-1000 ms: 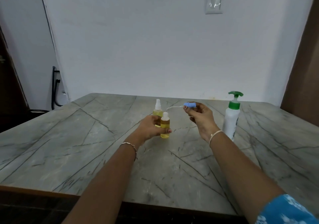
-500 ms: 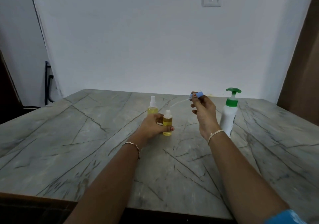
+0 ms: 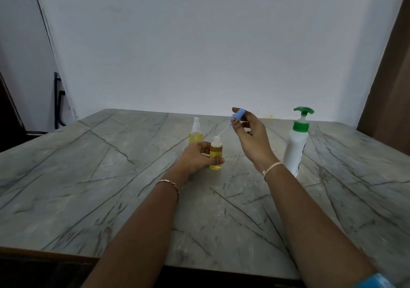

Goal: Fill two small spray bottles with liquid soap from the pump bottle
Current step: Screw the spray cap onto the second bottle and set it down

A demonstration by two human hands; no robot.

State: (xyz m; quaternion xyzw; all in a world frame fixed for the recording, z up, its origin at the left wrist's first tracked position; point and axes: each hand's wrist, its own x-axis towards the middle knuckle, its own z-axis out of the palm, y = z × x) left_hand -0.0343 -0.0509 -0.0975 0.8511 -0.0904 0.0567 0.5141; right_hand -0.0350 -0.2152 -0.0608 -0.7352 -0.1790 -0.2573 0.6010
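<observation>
Yellow liquid in uncapped bottle [image 3: 215,152], gripped by left hand [image 3: 194,157]; right hand [image 3: 253,141] pinches blue sprayer [image 3: 238,115].

Uncapped yellow spray bottle [image 3: 215,152] upright, capped twin [image 3: 196,132] just behind, blue sprayer top [image 3: 237,115] tilted above, pump bottle [image 3: 296,145] off right.

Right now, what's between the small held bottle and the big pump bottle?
In the head view, the right hand, raised and pinching a blue spray cap, sits between small bottle and pump bottle; under it, bare table.
</observation>
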